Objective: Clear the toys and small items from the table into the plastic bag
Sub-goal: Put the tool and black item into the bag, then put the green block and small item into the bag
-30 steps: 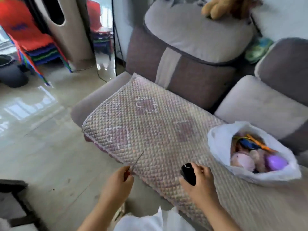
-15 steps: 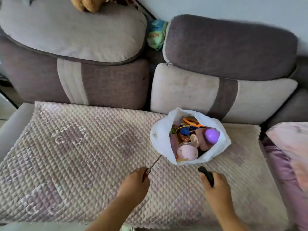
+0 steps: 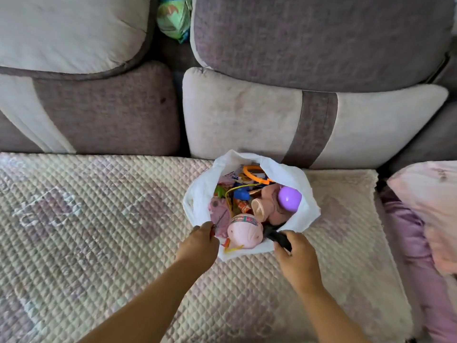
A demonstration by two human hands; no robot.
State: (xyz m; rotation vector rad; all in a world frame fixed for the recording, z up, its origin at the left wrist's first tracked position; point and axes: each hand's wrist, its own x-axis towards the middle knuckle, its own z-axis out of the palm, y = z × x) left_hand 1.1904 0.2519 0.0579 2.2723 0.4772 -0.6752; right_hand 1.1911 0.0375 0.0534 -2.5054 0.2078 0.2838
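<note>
Now both hands were at the near rim of the plastic bag [image 3: 294,179]. The left hand [image 3: 197,246] was curled around a thin metal tool [image 3: 220,219] with a red handle, its tip reaching over the rim into the bag's mouth. The right hand [image 3: 295,258] gripped a black object [image 3: 278,237], whose front end lay at the bag's near edge, just beside a pink round toy [image 3: 244,231].

Half a second earlier the hands had hung short of the bag, over the quilted cover; they had since moved forward until both held items met the opening. A second earlier the view had faced the sofa's left end and the floor, with the bag far to the right; now the bag sat near the middle of the view.

The bag stood open on the quilted cover [image 3: 99,219], close to the back cushion [image 3: 247,115]. Inside lay a purple ball [image 3: 289,198], an orange ring [image 3: 254,175], a blue piece [image 3: 241,193] and other small toys crowded together, filling most of the mouth.

Wide open cover stretched to the left of the bag and toward the person. To the right the cover ended at a pink cushion [image 3: 430,206] with purple fabric [image 3: 408,233] beneath. A green patterned item [image 3: 173,18] was wedged between the upper cushions.
</note>
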